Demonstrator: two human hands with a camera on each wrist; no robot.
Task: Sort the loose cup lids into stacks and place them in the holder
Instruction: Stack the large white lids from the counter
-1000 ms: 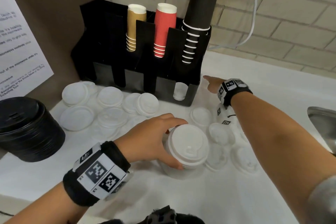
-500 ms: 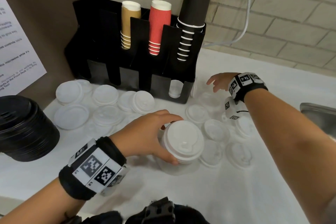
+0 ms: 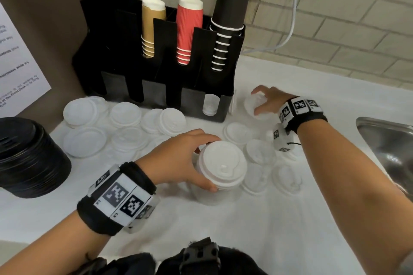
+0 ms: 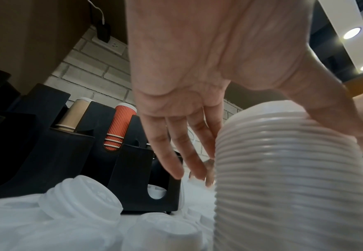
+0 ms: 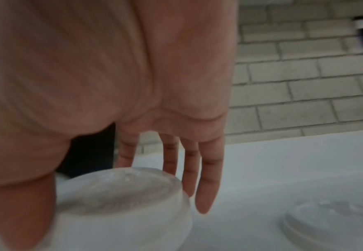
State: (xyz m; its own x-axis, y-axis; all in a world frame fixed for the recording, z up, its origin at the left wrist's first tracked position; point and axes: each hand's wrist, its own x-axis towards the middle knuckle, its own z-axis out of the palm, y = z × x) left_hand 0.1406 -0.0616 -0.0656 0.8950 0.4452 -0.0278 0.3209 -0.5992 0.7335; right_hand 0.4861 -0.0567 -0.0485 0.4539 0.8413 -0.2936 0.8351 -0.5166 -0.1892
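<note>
My left hand (image 3: 178,158) gripped the tall stack of lids (image 3: 221,167), thumb on the near side, fingers (image 4: 176,158) wrapped round the far side; the stack stood on the white surface (image 3: 268,230). My right hand (image 3: 270,100) was curled over a single lid (image 5: 120,191), fingers (image 5: 206,178) behind it, thumb in front, just right of the black holder (image 3: 134,51). Loose lids (image 3: 125,114) lay scattered left of my left fingers and between both hands. One lid sat in the holder's lower right slot (image 3: 210,105).

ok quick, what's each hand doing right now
Left hand: holding the tall stack of white lids upright on the counter.
Right hand: gripping one white lid beside the holder.
</note>
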